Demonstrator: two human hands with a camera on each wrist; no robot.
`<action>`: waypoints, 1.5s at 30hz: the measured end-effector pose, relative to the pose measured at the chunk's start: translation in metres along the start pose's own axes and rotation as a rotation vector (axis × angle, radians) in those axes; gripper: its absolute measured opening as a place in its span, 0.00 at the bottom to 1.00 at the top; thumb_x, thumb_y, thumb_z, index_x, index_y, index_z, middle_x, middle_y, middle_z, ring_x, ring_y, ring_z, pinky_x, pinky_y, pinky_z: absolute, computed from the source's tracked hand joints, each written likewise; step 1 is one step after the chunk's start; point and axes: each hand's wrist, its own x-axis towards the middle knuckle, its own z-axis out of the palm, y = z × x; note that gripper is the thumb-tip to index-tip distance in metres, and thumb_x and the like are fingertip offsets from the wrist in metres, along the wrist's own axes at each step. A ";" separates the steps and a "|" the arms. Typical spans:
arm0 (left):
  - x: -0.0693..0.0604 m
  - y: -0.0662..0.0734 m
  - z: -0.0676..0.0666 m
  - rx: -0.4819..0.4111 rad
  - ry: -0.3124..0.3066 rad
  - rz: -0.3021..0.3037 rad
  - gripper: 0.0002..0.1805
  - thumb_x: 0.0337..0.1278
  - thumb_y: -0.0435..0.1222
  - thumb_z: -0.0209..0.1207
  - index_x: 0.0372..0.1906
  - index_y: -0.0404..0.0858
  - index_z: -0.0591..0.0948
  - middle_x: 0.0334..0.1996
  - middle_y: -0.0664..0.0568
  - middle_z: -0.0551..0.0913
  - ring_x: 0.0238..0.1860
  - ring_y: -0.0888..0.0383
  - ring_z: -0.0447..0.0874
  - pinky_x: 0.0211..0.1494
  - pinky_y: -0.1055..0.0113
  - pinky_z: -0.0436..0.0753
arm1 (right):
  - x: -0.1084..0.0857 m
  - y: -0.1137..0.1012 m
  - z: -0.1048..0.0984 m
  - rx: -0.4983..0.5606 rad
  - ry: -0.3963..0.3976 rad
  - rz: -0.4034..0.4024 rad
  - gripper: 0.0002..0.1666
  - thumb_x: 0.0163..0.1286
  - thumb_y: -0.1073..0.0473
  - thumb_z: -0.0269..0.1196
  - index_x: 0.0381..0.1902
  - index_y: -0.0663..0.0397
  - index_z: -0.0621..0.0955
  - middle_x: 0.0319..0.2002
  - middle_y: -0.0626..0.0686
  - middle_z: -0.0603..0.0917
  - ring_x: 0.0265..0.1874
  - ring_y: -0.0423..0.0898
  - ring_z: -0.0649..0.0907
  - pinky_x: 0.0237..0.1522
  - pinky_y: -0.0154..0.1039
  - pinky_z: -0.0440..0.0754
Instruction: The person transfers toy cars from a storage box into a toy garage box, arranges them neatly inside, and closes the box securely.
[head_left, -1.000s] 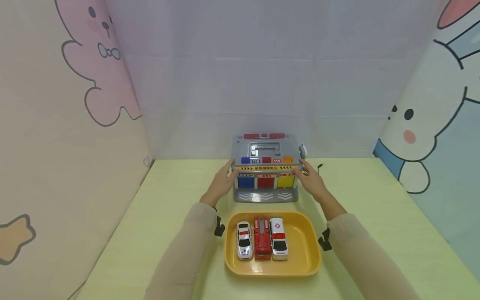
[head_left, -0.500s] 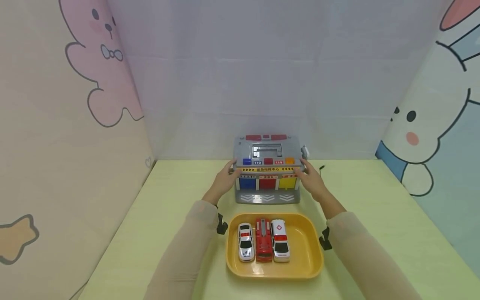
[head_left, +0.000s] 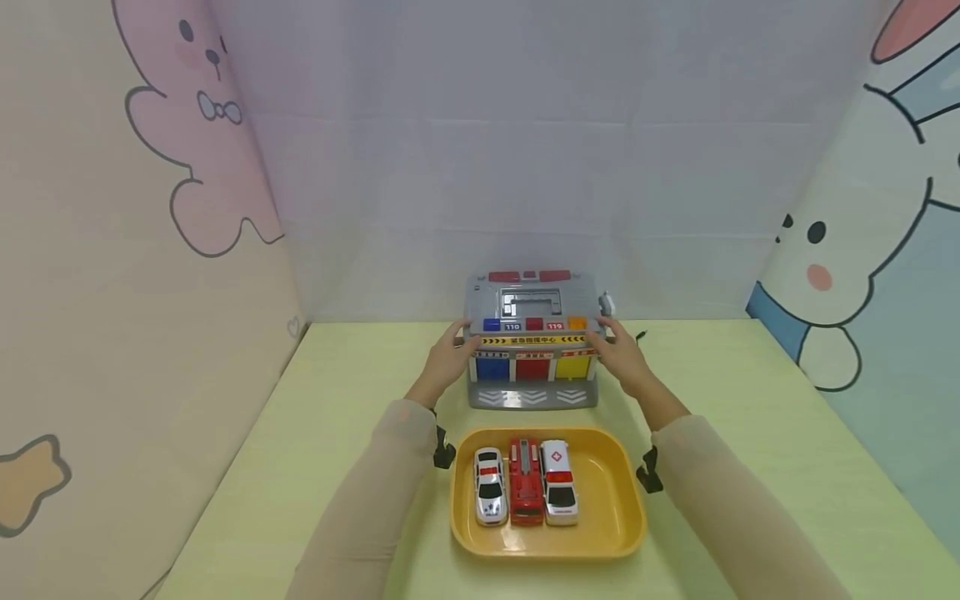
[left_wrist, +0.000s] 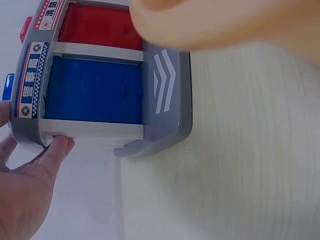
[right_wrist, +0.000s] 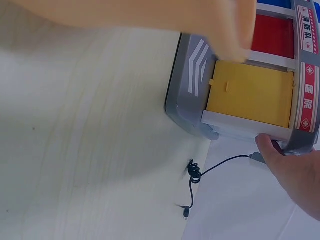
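Note:
A grey toy garage [head_left: 532, 396] stands against the back wall, with blue, red and yellow doors in a row, all closed. My left hand [head_left: 447, 361] grips its left end under the roof edge; in the left wrist view its thumb lies by the blue door [left_wrist: 95, 90]. On the other end my right hand [head_left: 622, 360] grips the roof edge, the thumb beside the yellow door [right_wrist: 250, 95] in the right wrist view. The fingers behind the roof are partly hidden. In front, a yellow tray [head_left: 609, 492] holds a white police car [head_left: 491, 487], a red fire truck [head_left: 526, 483] and a white ambulance [head_left: 559, 483].
A black cable [right_wrist: 194, 172] with a small plug lies by the garage's right end, at the table's back edge. Pale cloth walls with cartoon animals enclose the light table [head_left: 750, 467] on three sides. A white part [head_left: 607, 304] juts from the garage's right side.
The whole head view shifts slightly. Both hands stay on the garage, and the cars and tray keep their places.

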 end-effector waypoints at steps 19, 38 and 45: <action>0.000 0.004 -0.003 -0.020 -0.026 -0.016 0.29 0.72 0.48 0.52 0.74 0.49 0.63 0.65 0.39 0.71 0.60 0.44 0.75 0.60 0.46 0.73 | 0.008 -0.009 -0.002 -0.042 0.018 0.027 0.36 0.77 0.41 0.49 0.71 0.60 0.58 0.65 0.71 0.65 0.61 0.65 0.70 0.61 0.56 0.71; -0.001 0.005 -0.003 -0.051 -0.018 -0.007 0.29 0.71 0.46 0.54 0.72 0.48 0.66 0.65 0.39 0.71 0.61 0.43 0.73 0.59 0.47 0.75 | 0.010 -0.013 -0.001 -0.128 0.043 0.035 0.36 0.75 0.40 0.52 0.67 0.60 0.62 0.61 0.69 0.70 0.54 0.63 0.75 0.54 0.53 0.77; -0.001 0.005 -0.004 -0.034 -0.022 -0.011 0.29 0.72 0.48 0.53 0.73 0.50 0.65 0.65 0.39 0.71 0.61 0.43 0.73 0.59 0.46 0.74 | 0.012 -0.012 -0.003 -0.100 0.027 0.046 0.36 0.75 0.40 0.52 0.68 0.60 0.61 0.63 0.70 0.66 0.57 0.65 0.72 0.57 0.55 0.75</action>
